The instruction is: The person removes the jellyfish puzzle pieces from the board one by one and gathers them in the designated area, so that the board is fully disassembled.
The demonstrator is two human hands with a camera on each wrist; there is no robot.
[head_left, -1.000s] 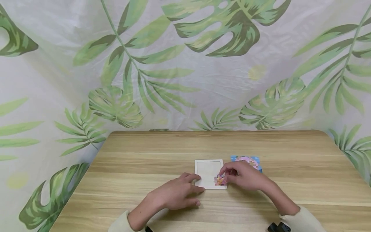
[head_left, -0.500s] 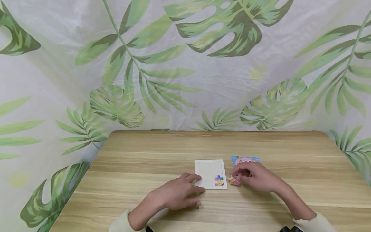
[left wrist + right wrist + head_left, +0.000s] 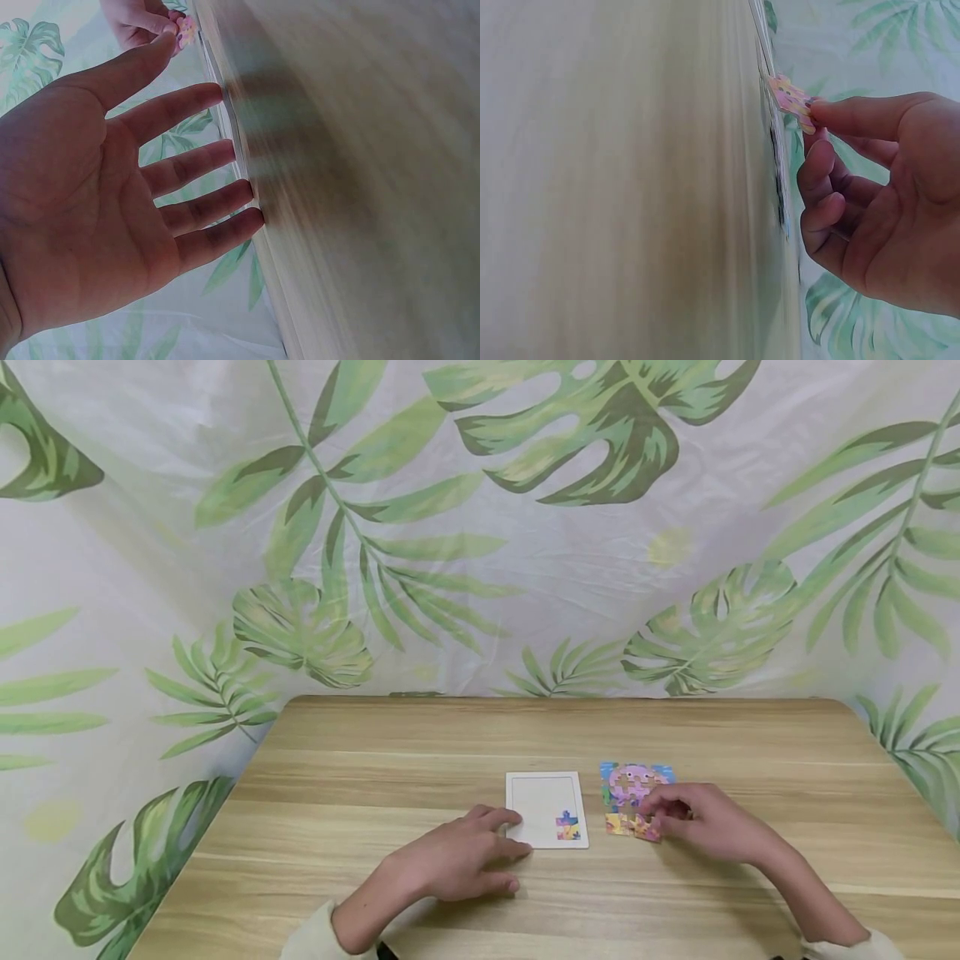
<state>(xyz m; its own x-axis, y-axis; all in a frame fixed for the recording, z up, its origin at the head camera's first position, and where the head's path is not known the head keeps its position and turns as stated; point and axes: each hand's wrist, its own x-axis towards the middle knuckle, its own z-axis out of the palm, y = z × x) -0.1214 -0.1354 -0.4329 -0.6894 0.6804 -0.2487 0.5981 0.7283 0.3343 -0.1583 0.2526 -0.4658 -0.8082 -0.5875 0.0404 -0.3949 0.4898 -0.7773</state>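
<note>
My left hand lies with spread, straight fingers, its fingertips on the left edge of a white puzzle tray. Brightly coloured jigsaw pieces sit in the tray's lower right corner. To the right of the tray, my right hand pinches a pink and yellow jigsaw piece between thumb and forefinger, other fingers curled. It hovers by the lower right of a partly assembled jigsaw picture with a pink face on blue. The hand hides the picture's right part.
The wood-grain table carries the tray and picture near its middle, side by side with a narrow gap. Behind it hangs a pale curtain with green leaf prints.
My right hand has moved right with the pinched jigsaw piece, from the tray's lower right corner to the partly assembled picture. The left hand has stayed on the tray's edge.
</note>
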